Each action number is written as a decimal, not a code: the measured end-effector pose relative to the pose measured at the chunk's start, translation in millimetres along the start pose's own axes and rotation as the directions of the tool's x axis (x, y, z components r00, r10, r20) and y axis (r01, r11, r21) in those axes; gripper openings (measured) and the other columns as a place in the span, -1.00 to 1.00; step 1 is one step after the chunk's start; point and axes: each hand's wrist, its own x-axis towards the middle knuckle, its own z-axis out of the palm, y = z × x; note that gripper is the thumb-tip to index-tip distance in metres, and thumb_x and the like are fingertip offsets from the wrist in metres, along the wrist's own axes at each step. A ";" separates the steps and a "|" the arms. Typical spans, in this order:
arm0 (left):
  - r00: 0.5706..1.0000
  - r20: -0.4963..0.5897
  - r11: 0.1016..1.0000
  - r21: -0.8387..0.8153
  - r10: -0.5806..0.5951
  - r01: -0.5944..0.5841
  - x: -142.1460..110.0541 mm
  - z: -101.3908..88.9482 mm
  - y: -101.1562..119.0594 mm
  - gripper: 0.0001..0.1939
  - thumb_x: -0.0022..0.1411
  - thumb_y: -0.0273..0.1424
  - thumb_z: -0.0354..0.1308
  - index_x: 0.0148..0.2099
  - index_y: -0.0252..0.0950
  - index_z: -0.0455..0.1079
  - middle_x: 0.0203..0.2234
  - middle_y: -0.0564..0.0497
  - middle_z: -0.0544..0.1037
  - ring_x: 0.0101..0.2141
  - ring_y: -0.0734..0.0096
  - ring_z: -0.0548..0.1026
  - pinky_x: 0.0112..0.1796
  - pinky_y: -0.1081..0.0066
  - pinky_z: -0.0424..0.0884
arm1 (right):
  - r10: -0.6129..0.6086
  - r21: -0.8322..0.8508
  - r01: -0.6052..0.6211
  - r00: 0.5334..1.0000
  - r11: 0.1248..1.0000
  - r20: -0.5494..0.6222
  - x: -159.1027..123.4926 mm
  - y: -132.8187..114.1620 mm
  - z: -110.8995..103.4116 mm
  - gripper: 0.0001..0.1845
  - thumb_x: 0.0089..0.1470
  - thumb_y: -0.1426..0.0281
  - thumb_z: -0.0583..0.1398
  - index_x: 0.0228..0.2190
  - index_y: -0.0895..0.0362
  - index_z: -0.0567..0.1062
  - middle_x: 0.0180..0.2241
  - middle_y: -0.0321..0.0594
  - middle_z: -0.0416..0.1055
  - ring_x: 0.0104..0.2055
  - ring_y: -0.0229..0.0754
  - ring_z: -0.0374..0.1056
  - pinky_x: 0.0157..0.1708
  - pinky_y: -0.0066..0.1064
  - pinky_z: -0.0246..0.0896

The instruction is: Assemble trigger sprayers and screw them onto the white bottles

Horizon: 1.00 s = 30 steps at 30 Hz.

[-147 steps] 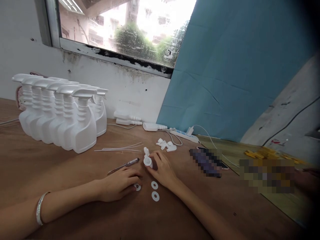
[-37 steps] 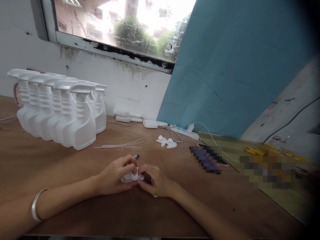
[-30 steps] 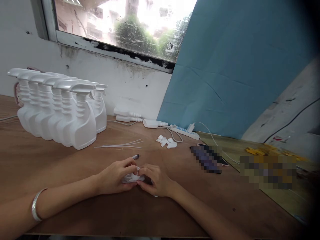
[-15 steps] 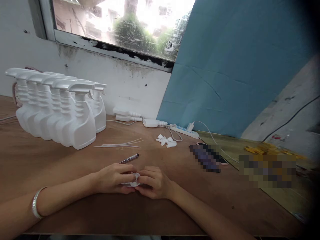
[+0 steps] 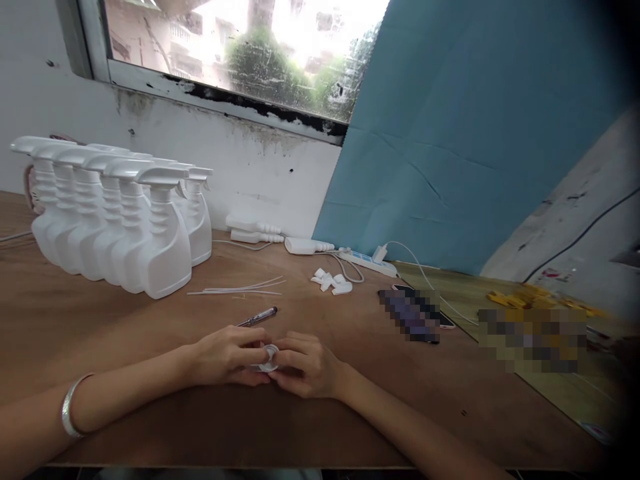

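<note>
Between my two hands, low over the table, is a white sprayer head (image 5: 270, 359), its round hollow end facing up. My left hand (image 5: 237, 357) is closed around its left side, fingers bent over it. From the right, my right hand (image 5: 307, 365) pinches the round end with thumb and fingertips. Fingers hide most of the part. Just behind my left hand lies a small screwdriver (image 5: 259, 317) with a clear handle. Several thin white tubes (image 5: 240, 291) lie farther back, and several small white plastic pieces (image 5: 333, 283) are grouped to the right.
Several white spray bottles (image 5: 163, 250) stand in rows at the left. White bottles without tops (image 5: 303, 246) lie along the wall near a power strip (image 5: 373, 263). Phones (image 5: 415, 313) are at the right, beyond them yellow items (image 5: 525, 297). The wooden table's front edge (image 5: 225, 467) runs near me.
The sprayer head has turned slightly in my fingers, so its round end shows more fully. My hands stay in nearly the same place.
</note>
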 end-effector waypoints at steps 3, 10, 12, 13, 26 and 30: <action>1.000 0.008 1.000 0.015 -0.002 0.001 -0.2 -0.5 0.7 -0.84 0.19 -0.34 0.04 -0.27 -0.35 0.29 -0.36 -0.07 0.37 -0.47 0.50 0.35 -0.44 0.54 0.28 | 0.020 0.015 -0.020 1.000 1.000 0.013 0.5 -1.1 -0.9 -0.86 -0.05 0.47 0.14 -0.35 0.18 0.34 -0.37 -0.14 0.42 -0.41 -0.28 0.28 -0.43 -0.46 0.22; 0.998 0.063 1.000 0.009 -0.023 0.022 0.9 -3.0 2.0 -0.84 0.21 -0.33 0.01 -0.28 -0.35 0.24 -0.35 -0.08 0.38 -0.42 0.46 0.37 -0.39 0.52 0.30 | 0.013 -0.004 -0.013 1.000 1.000 0.004 -2.0 -0.3 3.5 -0.85 -0.08 0.46 0.14 -0.36 0.14 0.31 -0.39 -0.18 0.39 -0.43 -0.28 0.26 -0.45 -0.47 0.19; 0.996 0.077 0.999 0.018 -0.046 0.045 0.8 -2.6 2.5 -0.82 0.22 -0.32 -0.01 -0.30 -0.36 0.22 -0.34 -0.08 0.38 -0.42 0.46 0.37 -0.40 0.52 0.30 | 0.011 0.001 -0.011 1.000 1.000 -0.022 -3.3 0.4 5.1 -0.79 -0.09 0.45 0.15 -0.31 0.13 0.29 -0.40 -0.19 0.38 -0.43 -0.28 0.26 -0.46 -0.47 0.19; 0.995 0.081 0.998 0.026 -0.063 0.061 0.8 -2.1 3.0 -0.81 0.22 -0.31 -0.02 -0.32 -0.36 0.20 -0.33 -0.08 0.38 -0.43 0.46 0.37 -0.41 0.53 0.30 | 0.031 0.015 -0.030 0.999 0.999 -0.037 -3.9 0.5 5.6 -0.74 -0.09 0.43 0.15 -0.27 0.12 0.27 -0.41 -0.20 0.38 -0.45 -0.29 0.26 -0.46 -0.47 0.19; 0.960 0.180 0.973 0.122 -0.213 0.193 6.1 -1.7 12.6 -0.85 0.20 -0.40 -0.04 -0.19 -0.34 0.14 -0.32 -0.04 0.34 -0.35 0.38 0.37 -0.37 0.48 0.31 | 0.162 0.005 -0.162 0.985 0.987 -0.062 -5.9 0.4 5.6 -0.62 -0.06 0.37 0.14 -0.18 0.15 0.14 -0.47 -0.24 0.32 -0.49 -0.27 0.24 -0.50 -0.45 0.18; 0.961 0.183 0.974 0.127 -0.208 0.187 7.7 -2.8 12.9 -0.87 0.19 -0.40 -0.04 -0.22 -0.34 0.14 -0.33 -0.04 0.34 -0.37 0.40 0.36 -0.39 0.49 0.30 | 0.142 -0.016 -0.143 0.988 0.990 -0.067 -5.8 1.0 5.7 -0.62 -0.05 0.37 0.13 -0.18 0.16 0.14 -0.47 -0.24 0.32 -0.49 -0.26 0.24 -0.50 -0.45 0.18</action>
